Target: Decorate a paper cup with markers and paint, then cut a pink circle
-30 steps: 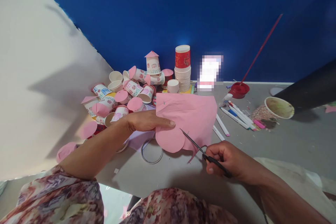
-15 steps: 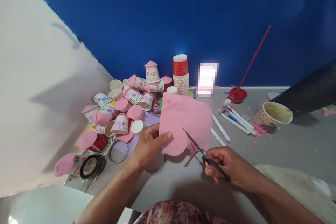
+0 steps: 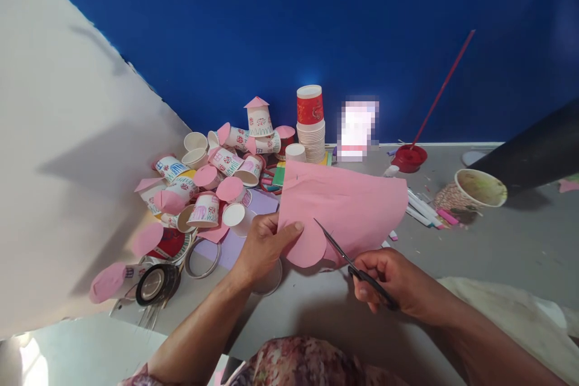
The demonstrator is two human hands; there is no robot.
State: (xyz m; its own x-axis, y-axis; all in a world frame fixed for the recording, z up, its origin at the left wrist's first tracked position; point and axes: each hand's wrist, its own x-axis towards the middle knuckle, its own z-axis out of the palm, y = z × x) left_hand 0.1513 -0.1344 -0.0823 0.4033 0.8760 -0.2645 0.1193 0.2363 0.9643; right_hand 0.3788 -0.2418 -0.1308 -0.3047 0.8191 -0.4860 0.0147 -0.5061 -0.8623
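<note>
A large pink paper sheet point(image 3: 344, 199) is gripped at its lower left by my left hand point(image 3: 266, 247), thumb on top. Its lower left part has a rounded cut edge. My right hand point(image 3: 380, 280) holds black-handled scissors point(image 3: 337, 247), whose blades lie at the cut beside the rounded part. The blades look nearly closed. The sheet spreads out to the right above the grey table point(image 3: 312, 313), over part of the markers.
Decorated paper cups point(image 3: 203, 210) with pink paper tops crowd the left. Behind the sheet stands a cup stack point(image 3: 311, 123). Tape rolls point(image 3: 154, 284) lie front left. Markers point(image 3: 420, 211), a red holder point(image 3: 409, 158) and a patterned cup point(image 3: 470, 190) are at right.
The pink sheet's right side has spread out further right, covering more of the markers. The hanging strip below it has mostly gone from view. Both hands keep their hold, and the view has shifted slightly.
</note>
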